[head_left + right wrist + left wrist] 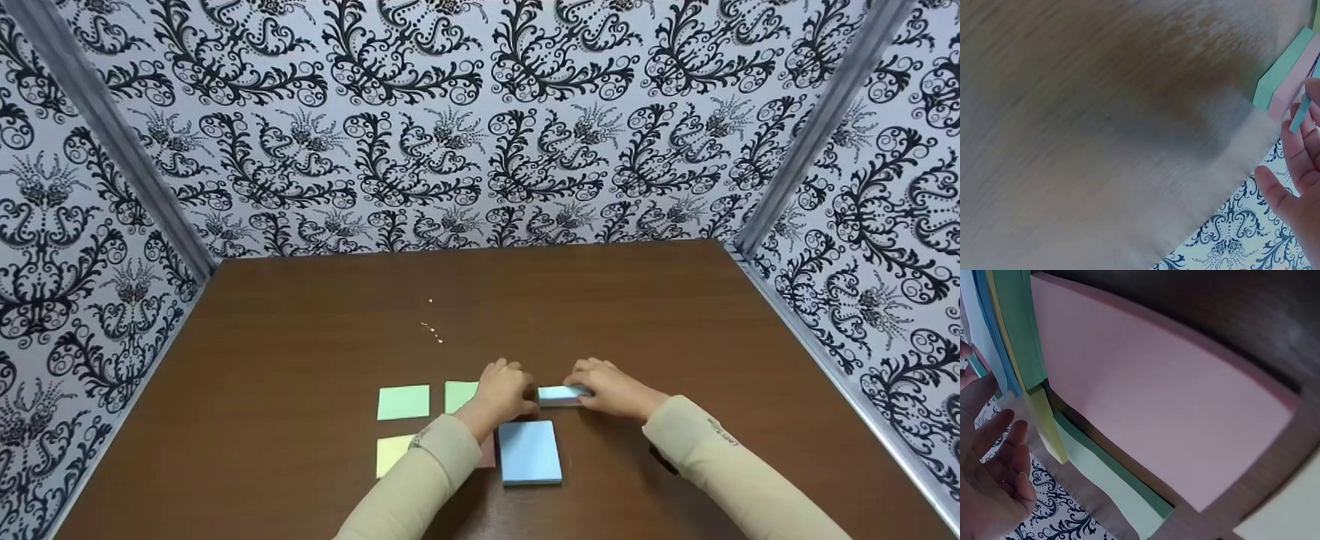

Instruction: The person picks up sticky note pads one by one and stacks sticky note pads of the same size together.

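Scroll-patterned walls [465, 127], brown table [300, 322]

Two green pads [403, 403] [460, 394], one pink pad [488, 454], two blue-topped stacks [529, 452] [556, 392] and at least one yellow pad [391, 456].

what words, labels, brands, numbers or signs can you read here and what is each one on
None can be read for certain.
Right sleeve: small dark marks near the cuff, perhaps lettering, too small and blurred to read.
Left sleeve: dark marks near the cuff, also too small and blurred to read.
Blue pad and pink pad: no writing shows.
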`<act>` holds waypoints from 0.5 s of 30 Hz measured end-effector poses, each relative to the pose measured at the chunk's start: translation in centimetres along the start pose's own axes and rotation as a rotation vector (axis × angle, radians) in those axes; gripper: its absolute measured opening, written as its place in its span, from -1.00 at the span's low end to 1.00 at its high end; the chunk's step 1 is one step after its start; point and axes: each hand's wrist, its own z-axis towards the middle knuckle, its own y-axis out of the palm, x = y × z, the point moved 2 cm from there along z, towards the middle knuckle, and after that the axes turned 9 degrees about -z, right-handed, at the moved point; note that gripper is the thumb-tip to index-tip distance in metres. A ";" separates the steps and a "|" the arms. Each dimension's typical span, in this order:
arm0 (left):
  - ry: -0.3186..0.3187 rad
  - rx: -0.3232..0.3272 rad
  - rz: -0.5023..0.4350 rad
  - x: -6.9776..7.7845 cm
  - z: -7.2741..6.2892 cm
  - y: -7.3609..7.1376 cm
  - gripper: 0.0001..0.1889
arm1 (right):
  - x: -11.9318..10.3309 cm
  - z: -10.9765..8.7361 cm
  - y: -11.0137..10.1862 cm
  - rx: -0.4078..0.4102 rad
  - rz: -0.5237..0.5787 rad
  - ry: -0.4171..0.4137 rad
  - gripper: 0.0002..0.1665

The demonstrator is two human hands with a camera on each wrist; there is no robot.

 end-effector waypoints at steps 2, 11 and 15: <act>0.005 0.004 -0.010 0.2 0.1 0.0 -0.65 | 0.1 -0.1 0.0 0.011 0.000 0.007 -0.76; 0.018 0.006 -0.026 0.4 0.6 0.3 -0.69 | 0.0 -0.2 0.2 0.013 -0.002 0.000 -0.77; 0.016 0.003 -0.028 0.3 0.7 0.3 -0.71 | 0.0 -0.1 0.3 0.008 0.001 -0.004 -0.77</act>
